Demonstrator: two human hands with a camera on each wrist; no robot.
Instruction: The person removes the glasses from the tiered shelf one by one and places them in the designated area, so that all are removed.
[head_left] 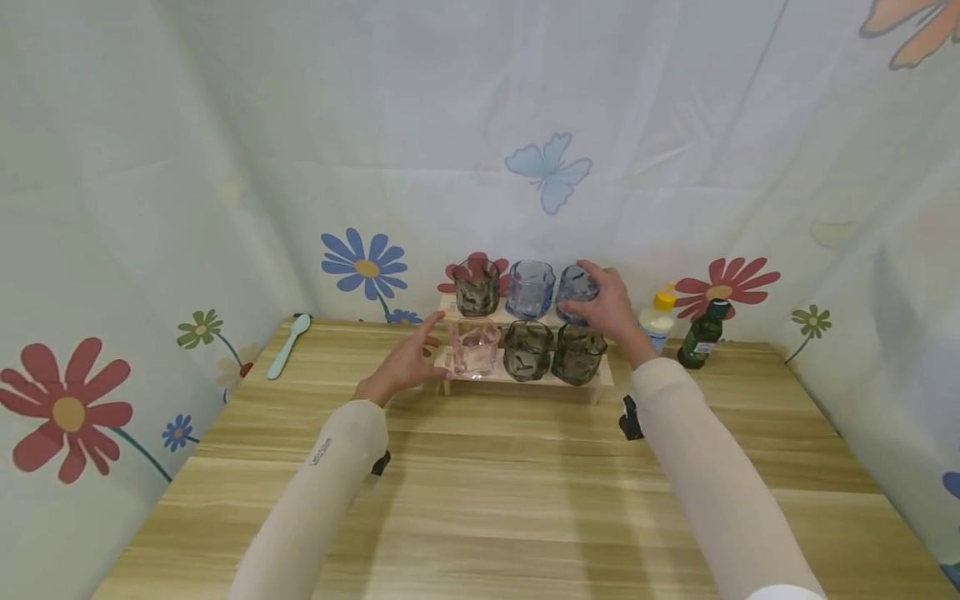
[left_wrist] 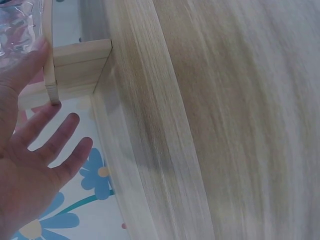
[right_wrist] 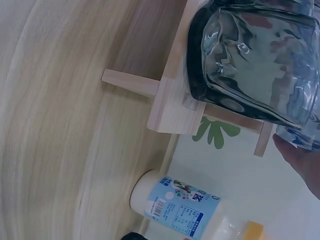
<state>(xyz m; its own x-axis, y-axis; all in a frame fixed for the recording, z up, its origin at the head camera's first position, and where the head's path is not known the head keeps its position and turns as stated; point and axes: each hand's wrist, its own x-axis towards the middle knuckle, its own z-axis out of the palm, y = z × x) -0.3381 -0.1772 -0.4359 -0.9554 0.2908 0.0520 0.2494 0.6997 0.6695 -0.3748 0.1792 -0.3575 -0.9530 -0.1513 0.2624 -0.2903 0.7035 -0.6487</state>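
Note:
A two-tier wooden rack bears several wavy glasses. On its upper tier stand a grey glass, a blue glass and another blue glass at the right end. My right hand grips that right-end blue glass, thumb at its near side and fingers at the far side. The lower tier bears a pink glass and two smoky grey glasses, one in the middle, one at right. Beside the rack's left end my left hand spreads its fingers, an index fingertip touching the board's end.
Right of the rack stand a white bottle with a yellow cap and a dark green bottle. A pale green spoon lies at the table's back left. A flowered curtain hangs behind the wooden table.

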